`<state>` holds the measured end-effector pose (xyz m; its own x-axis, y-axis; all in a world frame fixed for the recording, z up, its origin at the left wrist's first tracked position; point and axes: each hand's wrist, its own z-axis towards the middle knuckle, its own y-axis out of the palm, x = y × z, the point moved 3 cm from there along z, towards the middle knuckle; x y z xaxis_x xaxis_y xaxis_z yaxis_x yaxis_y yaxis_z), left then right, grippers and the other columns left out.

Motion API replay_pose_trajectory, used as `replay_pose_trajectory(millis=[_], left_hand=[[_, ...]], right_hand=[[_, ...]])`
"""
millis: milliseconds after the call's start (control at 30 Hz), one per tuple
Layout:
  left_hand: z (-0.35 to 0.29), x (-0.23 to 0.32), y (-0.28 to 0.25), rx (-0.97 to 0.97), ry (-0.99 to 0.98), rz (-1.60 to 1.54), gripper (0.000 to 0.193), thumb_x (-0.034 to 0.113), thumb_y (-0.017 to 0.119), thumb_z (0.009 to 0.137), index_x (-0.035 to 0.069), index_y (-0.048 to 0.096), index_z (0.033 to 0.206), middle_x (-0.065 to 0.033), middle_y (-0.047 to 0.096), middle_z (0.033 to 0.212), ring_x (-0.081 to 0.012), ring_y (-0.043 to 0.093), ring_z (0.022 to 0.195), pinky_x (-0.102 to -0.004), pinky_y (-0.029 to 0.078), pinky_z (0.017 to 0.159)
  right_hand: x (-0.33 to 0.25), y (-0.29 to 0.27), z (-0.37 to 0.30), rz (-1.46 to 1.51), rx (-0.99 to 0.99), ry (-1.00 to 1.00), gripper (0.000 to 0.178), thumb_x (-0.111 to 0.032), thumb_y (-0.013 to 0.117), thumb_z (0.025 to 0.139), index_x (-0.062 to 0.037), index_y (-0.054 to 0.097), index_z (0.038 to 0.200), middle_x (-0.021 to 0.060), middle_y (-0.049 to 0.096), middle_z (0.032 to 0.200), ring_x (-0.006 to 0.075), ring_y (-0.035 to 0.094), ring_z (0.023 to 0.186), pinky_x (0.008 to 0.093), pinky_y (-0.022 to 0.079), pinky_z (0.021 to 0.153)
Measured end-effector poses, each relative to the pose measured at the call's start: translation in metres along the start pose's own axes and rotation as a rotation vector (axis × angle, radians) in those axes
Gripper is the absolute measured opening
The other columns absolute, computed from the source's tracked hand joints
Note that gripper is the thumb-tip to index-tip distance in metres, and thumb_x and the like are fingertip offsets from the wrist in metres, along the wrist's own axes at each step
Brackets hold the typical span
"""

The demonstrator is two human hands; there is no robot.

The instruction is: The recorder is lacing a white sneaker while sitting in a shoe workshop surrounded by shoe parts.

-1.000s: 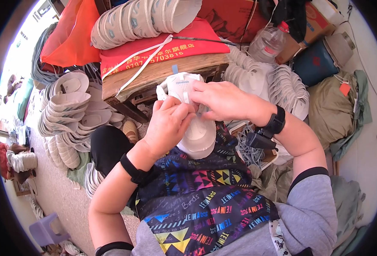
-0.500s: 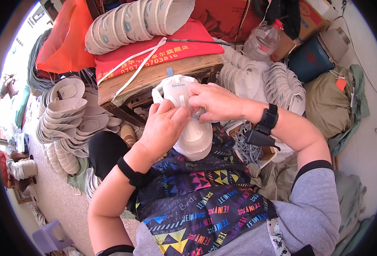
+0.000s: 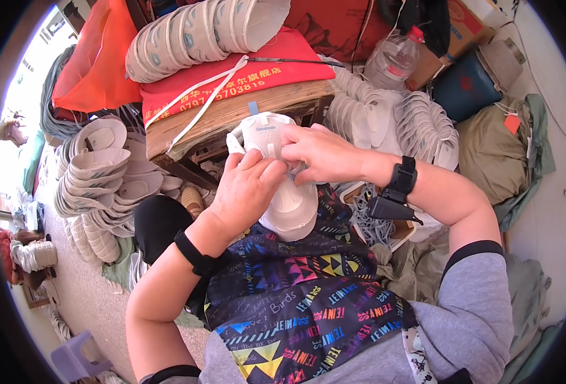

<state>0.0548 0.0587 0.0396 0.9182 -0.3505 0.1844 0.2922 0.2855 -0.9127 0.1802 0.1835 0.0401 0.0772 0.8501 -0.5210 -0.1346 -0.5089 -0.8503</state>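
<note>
A white shoe upper (image 3: 291,208) rests on my lap, its toe pointing toward me and its tongue (image 3: 265,133) away, against the bench edge. My left hand (image 3: 243,192) is closed on the upper's left side near the base of the tongue, fingertips pinched. From the right, my right hand (image 3: 321,153) grips the opposite side, thumb and index finger together close to the left fingertips. Whatever fine thing lies between the fingertips is too small to make out. Both hands cover the middle of the upper.
A wooden bench (image 3: 232,121) stands just beyond, with a red cloth (image 3: 232,80) and nested shoe uppers (image 3: 200,35) on it. More stacked uppers (image 3: 97,173) lie at left. A box of grey laces (image 3: 376,221) sits at right, near a plastic bottle (image 3: 395,61).
Both hands stay at the same place on the shoe upper, with only slight finger movement. My left elbow has shifted a little outward to the left.
</note>
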Motion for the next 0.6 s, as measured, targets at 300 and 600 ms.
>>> replay_pose_trajectory(millis=[300,600], left_hand=[[0.001,-0.025,0.016,0.148,-0.421,-0.699,0.009,0.013,0.06,0.09,0.004,0.061,0.086,-0.0092,0.065,0.079,-0.0303,0.059,0.082,-0.0407,0.045,0.073],[-0.006,-0.024,0.015,0.326,-0.317,-0.56,0.008,0.007,0.056,0.093,0.005,0.063,0.094,-0.0064,0.069,0.085,-0.0257,0.061,0.072,-0.0344,0.049,0.07]], right_hand=[[-0.01,0.006,-0.001,-0.026,0.056,0.231,0.019,-0.023,0.062,0.087,-0.0043,0.061,0.089,0.0135,0.052,0.102,0.0343,0.062,0.085,0.0466,0.049,0.071],[-0.012,0.035,-0.008,0.164,0.344,0.329,0.011,-0.011,0.063,0.085,-0.0003,0.062,0.084,0.009,0.046,0.097,0.0237,0.056,0.078,0.0327,0.046,0.068]])
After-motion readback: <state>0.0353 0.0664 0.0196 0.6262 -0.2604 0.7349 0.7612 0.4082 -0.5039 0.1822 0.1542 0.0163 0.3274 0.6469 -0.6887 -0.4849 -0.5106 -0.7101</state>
